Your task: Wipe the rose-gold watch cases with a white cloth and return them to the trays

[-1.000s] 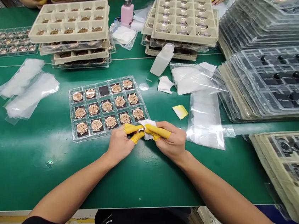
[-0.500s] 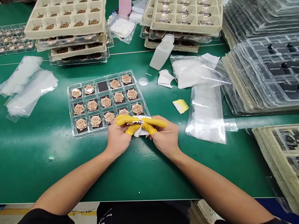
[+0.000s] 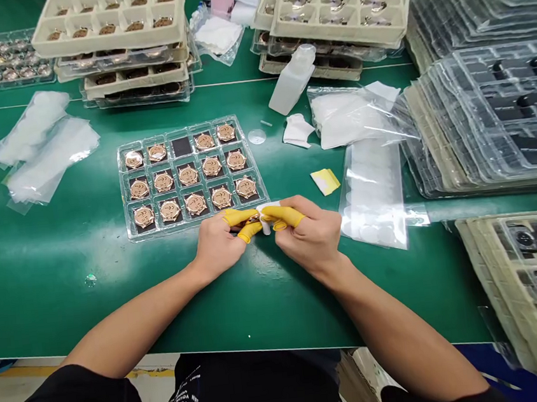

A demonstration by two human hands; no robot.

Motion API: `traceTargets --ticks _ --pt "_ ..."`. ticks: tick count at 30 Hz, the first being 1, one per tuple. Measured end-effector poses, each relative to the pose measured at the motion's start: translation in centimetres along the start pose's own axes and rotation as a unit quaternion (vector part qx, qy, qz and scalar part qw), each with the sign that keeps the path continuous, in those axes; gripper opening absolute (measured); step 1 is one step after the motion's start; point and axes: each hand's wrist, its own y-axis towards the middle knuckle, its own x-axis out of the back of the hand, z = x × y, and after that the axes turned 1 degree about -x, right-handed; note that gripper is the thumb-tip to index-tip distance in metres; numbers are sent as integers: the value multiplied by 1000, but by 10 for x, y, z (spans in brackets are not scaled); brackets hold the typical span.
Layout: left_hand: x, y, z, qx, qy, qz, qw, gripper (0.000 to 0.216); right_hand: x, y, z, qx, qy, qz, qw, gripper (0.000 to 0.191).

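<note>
My left hand (image 3: 222, 238) pinches a watch case (image 3: 254, 218) between thumb and forefinger, both in yellow finger cots; only its metal edge shows. In my right hand (image 3: 307, 229), also wearing yellow finger cots, a white cloth (image 3: 266, 224) is pinched against the case's right side. Just beyond my hands lies a clear plastic tray (image 3: 128, 206) of rose-gold watch cases, backs up, on dark pads. One compartment (image 3: 181, 147) in its far row holds no case, only the dark pad.
Stacked cream trays (image 3: 108, 42) and another cream stack (image 3: 337, 34) stand at the back. Clear trays (image 3: 460, 110) pile up at right, watch trays (image 3: 486, 267) nearer. A white bottle (image 3: 292, 83), plastic sleeves (image 3: 373, 190) and a yellow-white scrap (image 3: 325, 182) lie about.
My right hand has shifted right and turned, with the cloth now at the case's right end. My left hand has moved slightly right, still holding the case. The camera view has tilted slightly.
</note>
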Motion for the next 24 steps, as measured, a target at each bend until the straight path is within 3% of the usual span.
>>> traceTargets --ticks 3,6,9,13,16,20,24 --pt "-1 4 2 81 -133 0 988 20 5 3 -2 -102 66 -49 991 25" --pt "-1 6 5 127 -236 -7 964 25 7 4 -2 -199 172 0 965 15" --pt "0 7 7 95 -241 -12 966 24 5 2 5 -179 212 64 959 13" --pt "6 4 3 12 -78 17 997 11 -1 -4 10 -61 155 64 984 21" --pt "7 1 -2 11 -4 17 1000 13 -3 -7 6 -9 102 54 993 29" --pt "3 -1 -3 37 -40 -28 998 16 -2 -5 0 -39 139 15 989 33" --pt "-1 0 0 52 -136 -71 987 16 -3 -2 2 -155 192 38 968 15"
